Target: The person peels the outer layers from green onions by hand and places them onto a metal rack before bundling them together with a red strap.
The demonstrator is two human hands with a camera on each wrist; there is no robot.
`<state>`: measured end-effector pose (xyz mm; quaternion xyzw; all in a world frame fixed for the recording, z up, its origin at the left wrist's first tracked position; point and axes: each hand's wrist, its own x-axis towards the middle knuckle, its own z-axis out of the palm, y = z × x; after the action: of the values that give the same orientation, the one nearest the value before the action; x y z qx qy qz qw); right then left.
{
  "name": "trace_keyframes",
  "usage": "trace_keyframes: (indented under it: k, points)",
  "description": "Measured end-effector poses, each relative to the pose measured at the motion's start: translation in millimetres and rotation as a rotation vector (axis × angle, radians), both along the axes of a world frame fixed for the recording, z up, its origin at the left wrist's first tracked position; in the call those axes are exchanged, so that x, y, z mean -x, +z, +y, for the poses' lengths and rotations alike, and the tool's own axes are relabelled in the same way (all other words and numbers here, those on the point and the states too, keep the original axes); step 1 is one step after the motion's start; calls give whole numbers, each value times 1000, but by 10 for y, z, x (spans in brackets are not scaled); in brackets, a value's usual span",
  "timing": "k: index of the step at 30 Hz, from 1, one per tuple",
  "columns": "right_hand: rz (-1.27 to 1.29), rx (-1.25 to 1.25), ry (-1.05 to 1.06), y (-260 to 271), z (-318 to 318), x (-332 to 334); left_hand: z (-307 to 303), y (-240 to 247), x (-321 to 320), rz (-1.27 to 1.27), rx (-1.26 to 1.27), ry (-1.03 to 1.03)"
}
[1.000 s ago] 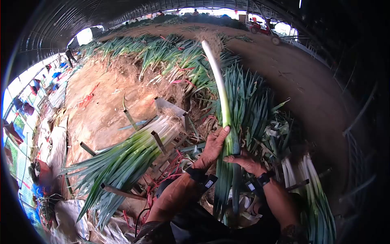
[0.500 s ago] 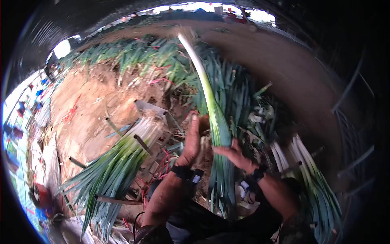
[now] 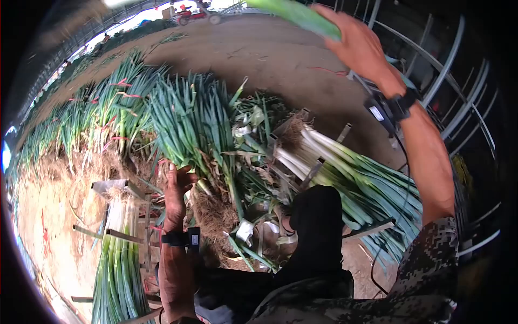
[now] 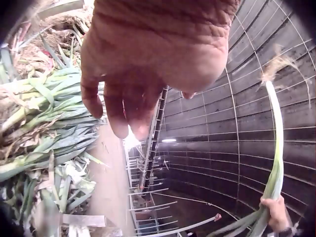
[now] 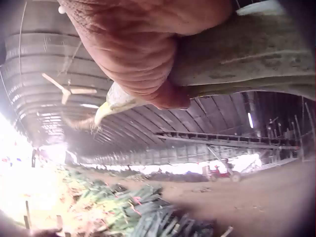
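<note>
We hold raised green onion (image 3: 302,15) at one o'clock, right hand (image 3: 360,46) curled round it. Left hand (image 3: 176,189) at nine, fingers loosely extended, near heaped onions (image 3: 189,113). Left-rack onions (image 3: 116,264) at eight, right-rack onions (image 3: 350,175) at three.

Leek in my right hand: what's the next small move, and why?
Probably lower the leek toward the right-side bundle, lining up its root end: your right hand holds it high, that bundle's root ends lie together, and your left hand is open and empty.
</note>
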<state>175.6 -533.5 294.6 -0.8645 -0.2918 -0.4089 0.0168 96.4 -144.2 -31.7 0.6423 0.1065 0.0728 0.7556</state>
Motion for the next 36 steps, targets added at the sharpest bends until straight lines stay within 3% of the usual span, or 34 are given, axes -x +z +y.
trace_keyframes:
  k: [1,3,5,6,7,9,11,12,13,15,22,25,29,31,33,36]
  points:
    - [-23,112,-110,-80,-320,-14,-13,-11,7,2,-12,-14]
    - [201,197,-358,-397,-873,162,-27,-4,46,1,-81,-24]
    - [171,201,-333,-966,-1513,312,13,-92,68,-20,-92,-37]
    - [471,196,-614,-1170,-1687,449,7,-84,95,-11,-112,-29]
    - [574,170,-706,-1489,-2001,524,5,-50,125,-2,-135,-18]
    - [475,143,-614,-2304,-2639,712,58,-75,159,36,-152,-11]
    - [582,113,-628,-2725,-2824,965,137,-181,108,87,-136,-32]
    - [642,152,-737,-2932,-2847,1024,86,-109,144,110,-140,-12]
    - [614,176,-686,-3204,-3000,1010,80,-134,144,104,-133,-17]
    - [643,181,-620,-3304,-2994,908,114,-240,150,97,-127,-28]
    - [934,201,-681,-3462,-2872,642,72,-255,177,124,-200,-111]
    - [947,192,-591,-3699,-2996,640,88,-357,97,161,-198,-141]
    - [1142,217,-574,-3536,-2861,644,-51,-365,46,111,-228,-148]
    - [1194,111,-478,-3571,-2946,503,-18,-488,-16,114,-213,-183]
    - [1259,85,-542,-3506,-2897,376,-31,-456,-38,162,-178,-216]
    - [1189,91,-514,-3713,-2847,236,-56,-409,-25,155,-196,-225]
